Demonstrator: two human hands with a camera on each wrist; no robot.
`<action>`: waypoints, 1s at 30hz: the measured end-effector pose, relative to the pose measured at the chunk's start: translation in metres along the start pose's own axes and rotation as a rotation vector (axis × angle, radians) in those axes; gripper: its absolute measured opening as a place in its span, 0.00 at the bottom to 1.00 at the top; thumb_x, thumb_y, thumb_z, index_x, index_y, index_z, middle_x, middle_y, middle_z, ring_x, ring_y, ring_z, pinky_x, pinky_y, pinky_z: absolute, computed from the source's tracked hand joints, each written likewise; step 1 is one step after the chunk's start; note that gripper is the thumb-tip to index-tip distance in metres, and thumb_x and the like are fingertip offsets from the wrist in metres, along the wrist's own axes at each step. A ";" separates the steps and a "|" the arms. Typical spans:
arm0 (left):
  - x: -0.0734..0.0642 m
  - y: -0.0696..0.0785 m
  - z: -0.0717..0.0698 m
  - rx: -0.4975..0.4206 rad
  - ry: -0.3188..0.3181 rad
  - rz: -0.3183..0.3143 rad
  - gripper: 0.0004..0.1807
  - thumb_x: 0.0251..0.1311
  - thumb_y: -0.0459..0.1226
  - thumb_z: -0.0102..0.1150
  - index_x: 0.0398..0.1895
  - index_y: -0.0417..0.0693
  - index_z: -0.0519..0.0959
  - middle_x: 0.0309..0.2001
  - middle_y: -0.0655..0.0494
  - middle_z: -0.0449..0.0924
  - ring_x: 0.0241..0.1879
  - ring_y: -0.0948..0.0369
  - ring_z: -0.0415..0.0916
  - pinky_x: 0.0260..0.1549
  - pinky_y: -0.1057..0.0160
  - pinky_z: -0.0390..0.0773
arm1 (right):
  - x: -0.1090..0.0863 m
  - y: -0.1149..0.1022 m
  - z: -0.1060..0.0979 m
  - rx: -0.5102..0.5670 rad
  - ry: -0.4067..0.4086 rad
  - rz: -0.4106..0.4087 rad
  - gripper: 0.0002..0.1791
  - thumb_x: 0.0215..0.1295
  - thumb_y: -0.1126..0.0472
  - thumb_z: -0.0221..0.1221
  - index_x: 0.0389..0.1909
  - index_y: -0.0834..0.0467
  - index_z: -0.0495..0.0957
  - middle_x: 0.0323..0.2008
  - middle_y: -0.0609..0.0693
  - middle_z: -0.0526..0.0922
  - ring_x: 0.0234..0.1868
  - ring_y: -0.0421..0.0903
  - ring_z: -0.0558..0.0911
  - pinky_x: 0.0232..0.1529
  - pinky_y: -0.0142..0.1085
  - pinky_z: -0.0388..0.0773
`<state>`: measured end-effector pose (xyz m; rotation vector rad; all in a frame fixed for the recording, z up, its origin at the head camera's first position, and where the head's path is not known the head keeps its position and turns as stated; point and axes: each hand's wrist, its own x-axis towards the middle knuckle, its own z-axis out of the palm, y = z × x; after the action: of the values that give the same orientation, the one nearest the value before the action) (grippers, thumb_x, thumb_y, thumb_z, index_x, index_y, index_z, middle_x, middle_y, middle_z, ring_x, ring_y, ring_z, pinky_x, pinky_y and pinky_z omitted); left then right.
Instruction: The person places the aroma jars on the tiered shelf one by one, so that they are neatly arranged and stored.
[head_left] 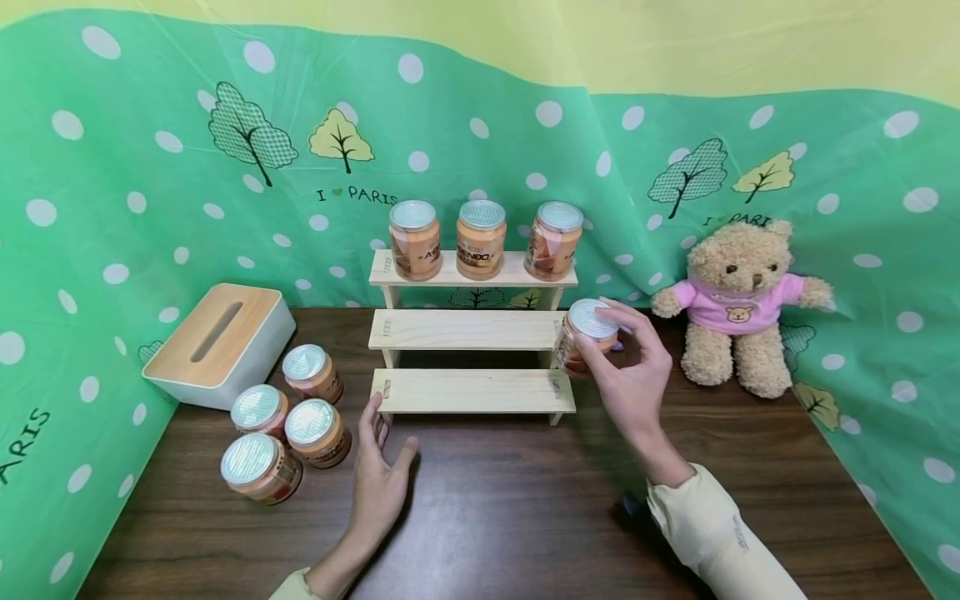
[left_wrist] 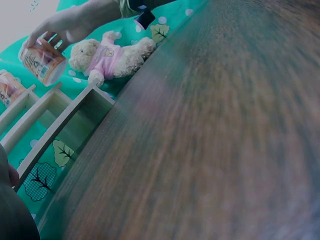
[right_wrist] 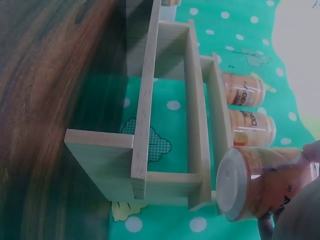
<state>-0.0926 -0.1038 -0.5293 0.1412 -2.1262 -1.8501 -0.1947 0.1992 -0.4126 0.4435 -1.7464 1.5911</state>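
Note:
My right hand [head_left: 633, 375] grips a jar [head_left: 583, 337] with an orange label and silver lid, held in the air by the right end of the middle step. The same jar [right_wrist: 265, 182] shows its pale base in the right wrist view. A three-step wooden rack [head_left: 472, 390] stands on the table; three like jars [head_left: 480, 242] are lined up on its top step. My left hand [head_left: 381, 483] holds nothing, its fingertips at the front left corner of the lowest step. Left of it, several more jars [head_left: 318, 433] stand grouped on the table.
A tissue box [head_left: 225, 333] with a wooden top sits at the back left, behind the grouped jars. At the right, a teddy bear [head_left: 738, 308] in a pink shirt leans against the green dotted cloth [head_left: 480, 167]. The dark wood table [head_left: 495, 508] extends in front.

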 end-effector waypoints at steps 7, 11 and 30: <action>0.001 -0.002 -0.001 0.000 -0.021 -0.012 0.46 0.72 0.24 0.63 0.89 0.44 0.53 0.87 0.36 0.53 0.83 0.34 0.57 0.86 0.44 0.58 | 0.004 0.003 0.007 -0.039 0.008 0.027 0.21 0.58 0.79 0.76 0.54 0.72 0.87 0.61 0.64 0.87 0.60 0.48 0.86 0.49 0.26 0.84; 0.000 0.006 -0.001 -0.005 -0.022 -0.032 0.45 0.73 0.23 0.62 0.89 0.42 0.54 0.87 0.36 0.52 0.84 0.35 0.56 0.85 0.40 0.55 | 0.007 0.004 0.011 -0.023 0.006 0.047 0.21 0.59 0.79 0.75 0.54 0.72 0.87 0.62 0.62 0.87 0.63 0.50 0.85 0.56 0.29 0.86; 0.000 0.004 0.000 -0.002 -0.010 -0.031 0.45 0.72 0.22 0.62 0.88 0.42 0.55 0.87 0.37 0.54 0.84 0.36 0.57 0.85 0.42 0.57 | 0.010 0.013 0.026 -0.009 -0.019 0.100 0.23 0.62 0.77 0.76 0.58 0.70 0.86 0.64 0.62 0.86 0.58 0.46 0.87 0.51 0.29 0.86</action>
<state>-0.0918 -0.1034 -0.5253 0.1649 -2.1407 -1.8738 -0.2175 0.1785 -0.4138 0.3727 -1.8148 1.6525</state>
